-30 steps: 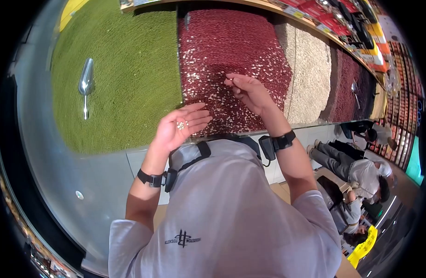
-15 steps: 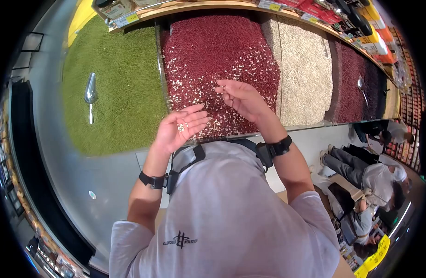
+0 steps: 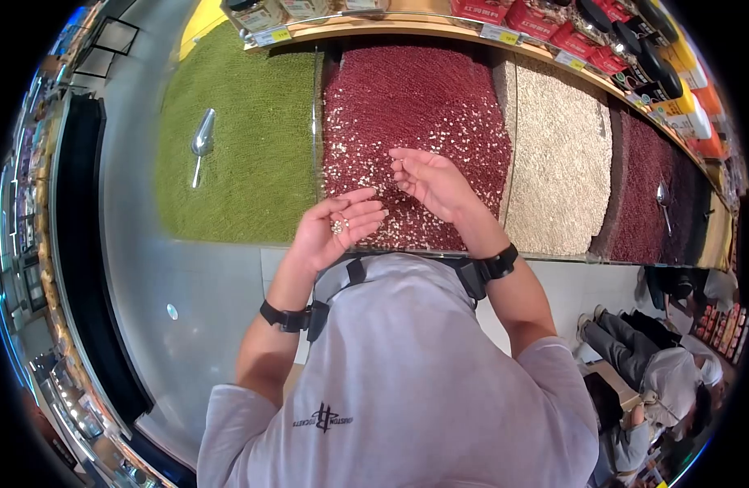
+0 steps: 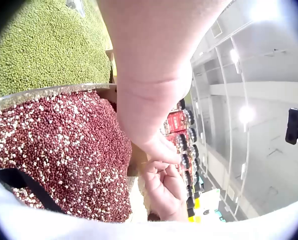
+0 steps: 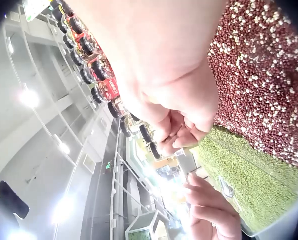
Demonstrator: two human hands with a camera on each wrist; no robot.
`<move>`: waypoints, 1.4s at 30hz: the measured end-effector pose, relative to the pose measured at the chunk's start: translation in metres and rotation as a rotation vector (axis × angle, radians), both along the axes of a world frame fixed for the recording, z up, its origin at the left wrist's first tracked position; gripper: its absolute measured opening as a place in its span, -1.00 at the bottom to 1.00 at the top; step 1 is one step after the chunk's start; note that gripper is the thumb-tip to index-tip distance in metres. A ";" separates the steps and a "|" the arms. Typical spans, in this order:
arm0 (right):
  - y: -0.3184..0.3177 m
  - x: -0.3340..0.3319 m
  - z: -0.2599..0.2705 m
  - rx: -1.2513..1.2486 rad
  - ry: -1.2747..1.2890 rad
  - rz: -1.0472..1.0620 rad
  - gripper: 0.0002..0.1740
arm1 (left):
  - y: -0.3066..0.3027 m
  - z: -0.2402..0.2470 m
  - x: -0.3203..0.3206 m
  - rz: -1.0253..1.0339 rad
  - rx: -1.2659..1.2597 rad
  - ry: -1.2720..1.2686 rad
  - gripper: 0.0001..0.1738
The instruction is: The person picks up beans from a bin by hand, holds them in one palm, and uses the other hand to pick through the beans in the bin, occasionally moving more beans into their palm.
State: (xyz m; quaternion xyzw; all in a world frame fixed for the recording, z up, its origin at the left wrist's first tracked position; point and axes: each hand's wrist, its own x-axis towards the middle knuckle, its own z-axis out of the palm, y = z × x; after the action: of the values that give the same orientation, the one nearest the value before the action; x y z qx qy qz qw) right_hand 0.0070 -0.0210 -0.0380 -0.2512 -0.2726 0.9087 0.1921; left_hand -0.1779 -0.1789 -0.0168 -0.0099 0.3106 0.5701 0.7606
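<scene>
My left hand (image 3: 334, 230) is palm up with its fingers extended, and a small heap of white grains (image 3: 338, 227) rests in the palm. To its right my right hand (image 3: 431, 180) is raised over the red bean bin, thumb and forefinger tips together in a pinch on a tiny pale grain, the other fingers curled. In the right wrist view these fingertips face away, so the grain is hidden there. Below both hands lie dark red beans (image 3: 415, 89) strewn with white grains, thickest toward the front of the bin.
Left of the red beans is a bin of green beans (image 3: 260, 154) with a metal scoop (image 3: 202, 138) on it. White grains fill the bin (image 3: 557, 154) to the right. A wooden shelf (image 3: 407, 26) with jars and packets runs along the back. Other people (image 3: 667, 378) stand at the right.
The head view has shifted, so the bins sit differently in the frame. Both hands keep nearly the same pose, with the grains staying in the left palm and the right fingertips still pinched.
</scene>
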 end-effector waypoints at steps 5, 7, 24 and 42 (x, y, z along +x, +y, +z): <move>-0.006 -0.003 0.009 0.154 -0.099 0.018 -0.75 | -0.005 0.002 -0.003 0.031 -0.012 0.002 -0.46; -0.009 -0.004 0.013 0.173 -0.110 0.005 -0.76 | -0.006 0.002 -0.005 0.038 -0.018 -0.003 -0.49; -0.025 -0.014 0.033 1.383 -0.695 -0.298 -0.80 | 0.036 -0.007 -0.032 -0.173 -0.142 0.017 -0.48; -0.073 0.034 0.039 1.977 -0.678 -0.301 -0.86 | 0.074 0.000 0.054 -0.351 -0.095 -0.092 -0.63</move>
State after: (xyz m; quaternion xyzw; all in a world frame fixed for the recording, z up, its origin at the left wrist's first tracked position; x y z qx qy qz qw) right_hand 0.0407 -0.0936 0.0012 -0.2548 -0.8972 0.1316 0.3358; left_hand -0.1244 -0.1052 -0.0167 -0.0175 0.2993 0.4122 0.8604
